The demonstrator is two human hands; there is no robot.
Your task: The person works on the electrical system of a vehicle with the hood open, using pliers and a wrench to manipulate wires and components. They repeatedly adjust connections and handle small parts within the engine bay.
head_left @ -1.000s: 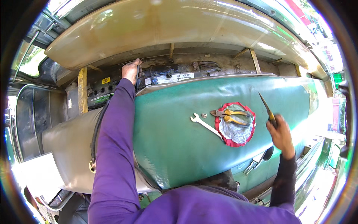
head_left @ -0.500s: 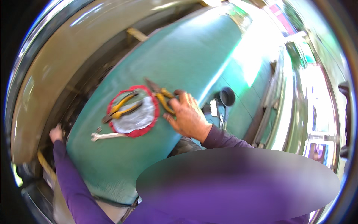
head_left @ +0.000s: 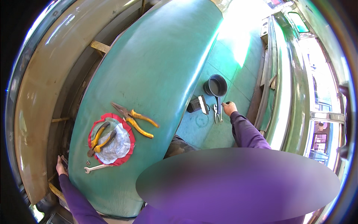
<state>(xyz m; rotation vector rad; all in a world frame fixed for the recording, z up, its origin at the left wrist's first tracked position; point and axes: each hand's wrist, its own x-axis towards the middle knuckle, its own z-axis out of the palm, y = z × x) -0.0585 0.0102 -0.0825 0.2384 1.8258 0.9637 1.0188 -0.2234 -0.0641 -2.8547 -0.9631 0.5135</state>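
Observation:
My right hand (head_left: pixel 229 108) reaches down to the floor, beside the handle of a dark saucepan (head_left: pixel 216 86). Its fingers are curled, with a small dark bit showing at them; what they hold is unclear. Next to it on the floor lie silver pliers (head_left: pixel 216 114) and a wrench (head_left: pixel 221 116). At far left, my left hand (head_left: pixel 60 166) is down in the gap beside the green seat (head_left: pixel 149 67), its fingers partly hidden. On the seat lie yellow-handled pliers (head_left: pixel 131 118), a red-edged round cloth (head_left: pixel 121 147) with yellow-handled cutters (head_left: pixel 97 143) on it, and an open-end wrench (head_left: pixel 96 168).
Small metal bits (head_left: pixel 88 162) lie by the cloth. A black box-like item (head_left: pixel 195 105) with a white piece stands on the tiled floor (head_left: pixel 231 71) near the saucepan. A tan panel (head_left: pixel 41 74) runs along the left, and a bench (head_left: pixel 266 89) along the right.
My right hand has left the yellow-handled pliers on the seat and moved right and down to the floor by the saucepan. My left hand stays in the gap. The view has shifted.

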